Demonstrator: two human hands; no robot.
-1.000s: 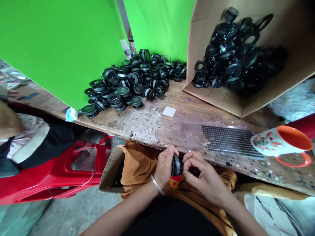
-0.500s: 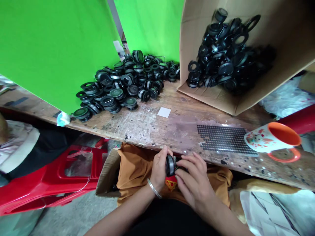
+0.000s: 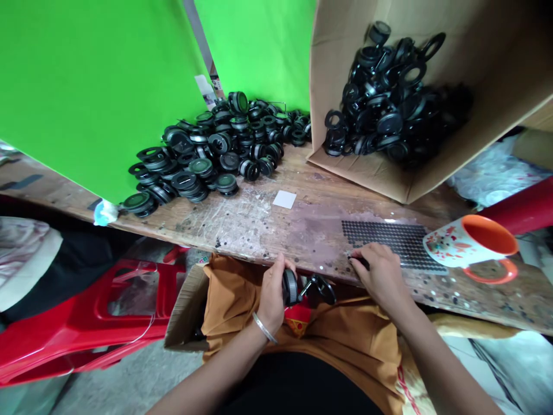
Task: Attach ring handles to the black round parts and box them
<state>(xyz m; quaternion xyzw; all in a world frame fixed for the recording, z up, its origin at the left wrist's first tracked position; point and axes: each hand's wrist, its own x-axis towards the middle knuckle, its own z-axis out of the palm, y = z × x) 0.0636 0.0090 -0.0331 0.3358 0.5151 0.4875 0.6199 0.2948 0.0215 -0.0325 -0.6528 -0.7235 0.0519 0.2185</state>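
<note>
My left hand (image 3: 273, 291) is closed around a small black round part (image 3: 290, 286) just below the bench's front edge, over my lap. A black ring piece (image 3: 322, 288) hangs beside it. My right hand (image 3: 380, 272) rests on the near left corner of a sheet of small black dots (image 3: 393, 239) on the wooden bench (image 3: 268, 222), fingers curled and pinching at the sheet's edge. What its fingertips hold is too small to make out.
A heap of black round parts (image 3: 216, 150) lies at the back left before a green screen (image 3: 99, 75). An open cardboard box (image 3: 432, 98) holds more parts. An orange-and-white mug (image 3: 470, 245), a white square (image 3: 284, 199), a red stool (image 3: 86, 323), and another person's sleeve (image 3: 21, 259) at far left.
My right hand has left the black part and moved right and up onto the dotted sheet. My left hand keeps holding the part.
</note>
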